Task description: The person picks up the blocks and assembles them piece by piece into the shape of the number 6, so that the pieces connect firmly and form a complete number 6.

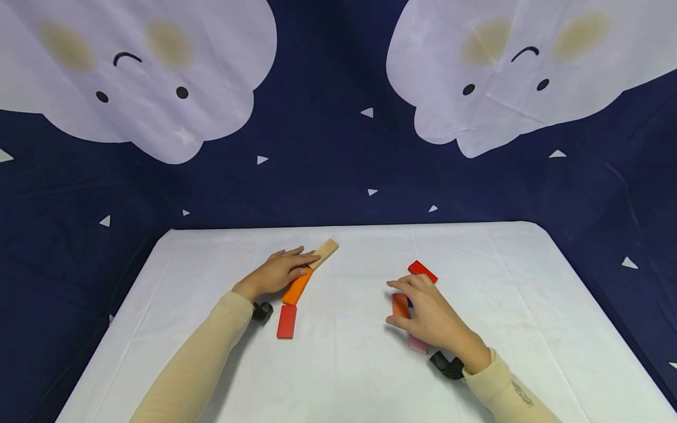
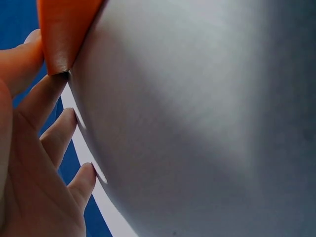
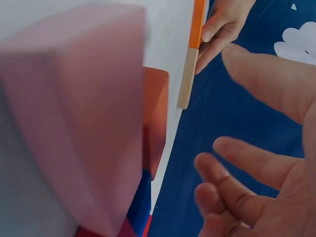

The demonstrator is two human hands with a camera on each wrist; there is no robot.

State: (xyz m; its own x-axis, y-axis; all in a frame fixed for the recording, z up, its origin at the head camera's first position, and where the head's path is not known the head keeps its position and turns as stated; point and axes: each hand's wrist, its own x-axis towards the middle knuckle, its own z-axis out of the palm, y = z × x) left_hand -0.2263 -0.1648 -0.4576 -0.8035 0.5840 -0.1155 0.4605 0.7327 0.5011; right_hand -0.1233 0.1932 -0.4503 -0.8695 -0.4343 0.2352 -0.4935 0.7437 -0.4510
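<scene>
On the left of the table three flat blocks form a bent line: a plain wood block (image 1: 326,252), an orange block (image 1: 297,286) and a red block (image 1: 286,322). My left hand (image 1: 275,272) lies over the joint of the wood and orange blocks, its fingers extended. In the left wrist view, its thumb and index finger are at one end of the orange block (image 2: 66,34). My right hand (image 1: 431,311) hovers over a second group, fingers spread and holding nothing. Under and around it are a red block (image 1: 422,271), an orange block (image 1: 400,305), a pink block (image 3: 98,113) and a partly hidden blue block (image 3: 140,200).
A white cloth covers the table (image 1: 344,376). Behind it hangs a dark blue backdrop (image 1: 328,176) with white clouds and small triangles. A black wrist camera (image 1: 447,365) sits low by the right wrist, and another (image 1: 262,312) by the left.
</scene>
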